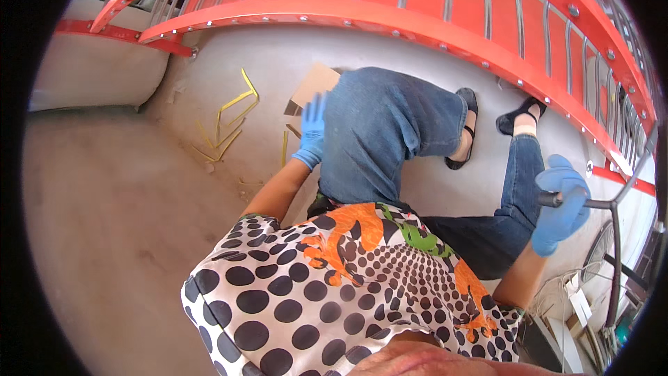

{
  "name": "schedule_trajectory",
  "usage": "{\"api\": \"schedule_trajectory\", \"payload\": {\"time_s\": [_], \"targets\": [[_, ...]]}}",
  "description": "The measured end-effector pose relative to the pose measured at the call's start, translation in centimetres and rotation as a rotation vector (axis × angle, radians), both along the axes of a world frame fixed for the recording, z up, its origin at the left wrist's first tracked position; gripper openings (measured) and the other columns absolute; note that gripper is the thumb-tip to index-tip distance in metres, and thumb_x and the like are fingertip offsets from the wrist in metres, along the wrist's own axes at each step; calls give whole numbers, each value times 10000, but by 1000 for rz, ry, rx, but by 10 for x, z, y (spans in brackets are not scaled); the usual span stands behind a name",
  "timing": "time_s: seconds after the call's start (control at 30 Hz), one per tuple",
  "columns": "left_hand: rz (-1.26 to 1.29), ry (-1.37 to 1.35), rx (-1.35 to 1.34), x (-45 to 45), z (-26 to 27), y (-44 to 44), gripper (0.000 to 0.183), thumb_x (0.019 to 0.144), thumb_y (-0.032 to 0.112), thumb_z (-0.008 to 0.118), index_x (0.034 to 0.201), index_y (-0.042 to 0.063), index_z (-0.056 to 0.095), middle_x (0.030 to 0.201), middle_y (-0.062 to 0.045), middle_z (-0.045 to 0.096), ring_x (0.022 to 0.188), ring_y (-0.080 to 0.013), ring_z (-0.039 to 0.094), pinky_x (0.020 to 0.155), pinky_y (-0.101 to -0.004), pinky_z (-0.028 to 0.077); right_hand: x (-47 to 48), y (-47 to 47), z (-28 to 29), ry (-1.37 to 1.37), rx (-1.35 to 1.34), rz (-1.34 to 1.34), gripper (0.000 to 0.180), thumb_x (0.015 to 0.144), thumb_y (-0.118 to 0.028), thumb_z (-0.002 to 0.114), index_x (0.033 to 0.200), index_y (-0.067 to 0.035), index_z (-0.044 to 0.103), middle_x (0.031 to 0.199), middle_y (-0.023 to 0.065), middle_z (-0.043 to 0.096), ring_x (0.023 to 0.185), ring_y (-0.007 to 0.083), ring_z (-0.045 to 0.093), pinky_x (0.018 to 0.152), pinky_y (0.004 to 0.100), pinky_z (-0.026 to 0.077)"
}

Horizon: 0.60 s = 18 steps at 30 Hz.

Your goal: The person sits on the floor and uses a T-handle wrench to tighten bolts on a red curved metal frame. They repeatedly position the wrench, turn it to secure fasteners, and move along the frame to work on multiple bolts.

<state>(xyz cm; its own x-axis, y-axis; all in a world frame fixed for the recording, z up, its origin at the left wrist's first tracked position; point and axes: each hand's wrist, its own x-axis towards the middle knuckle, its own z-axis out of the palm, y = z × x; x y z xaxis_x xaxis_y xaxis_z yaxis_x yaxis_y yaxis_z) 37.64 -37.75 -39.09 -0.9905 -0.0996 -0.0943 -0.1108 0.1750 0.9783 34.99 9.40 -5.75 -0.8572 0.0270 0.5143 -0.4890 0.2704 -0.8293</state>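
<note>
My left hand (313,133), in a blue glove, lies against the side of my bent knee in blue jeans (376,130). It is slightly blurred, its fingers stretched out and holding nothing. A brown cardboard box (315,83) stands on the floor just beyond it, partly hidden by the knee. On the right side, my right hand (563,203), also blue-gloved, is closed around a dark metal bar (596,203). The bar has a black grip on its end and joins a bent tubular frame (616,261).
A long red metal frame with metal rods (376,13) crosses in front of me. Yellow strapping bands (242,96) lie on the floor at left, near a large pale wrapped bundle (99,68). A spoked wheel (595,253) and flat boards (563,337) stand at lower right.
</note>
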Motion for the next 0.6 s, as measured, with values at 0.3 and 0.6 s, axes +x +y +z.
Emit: {"api": "schedule_trajectory", "payload": {"time_s": [0.3, 0.6], "targets": [[-238, 180, -475, -33, 10, -9, 599, 954, 403, 542, 1478, 113, 518, 1616, -129, 395, 1524, -367, 272, 1225, -575, 209, -2, 7, 5, -52, 18, -103, 403, 1063, -216, 339, 811, -5, 573, 779, 177, 678, 881, 339, 661, 979, 539, 496], [-28, -26, -1396, -44, 31, -93, 878, 890, 700, 573, 1603, 237, 352, 1657, -143, 325, 1523, -418, 267, 1196, -658, 184, 6, 26, -7, -111, 37, -146, 469, 1093, -268, 319, 866, 23, 609, 796, 188, 686, 936, 370, 673, 949, 521, 503]]}}
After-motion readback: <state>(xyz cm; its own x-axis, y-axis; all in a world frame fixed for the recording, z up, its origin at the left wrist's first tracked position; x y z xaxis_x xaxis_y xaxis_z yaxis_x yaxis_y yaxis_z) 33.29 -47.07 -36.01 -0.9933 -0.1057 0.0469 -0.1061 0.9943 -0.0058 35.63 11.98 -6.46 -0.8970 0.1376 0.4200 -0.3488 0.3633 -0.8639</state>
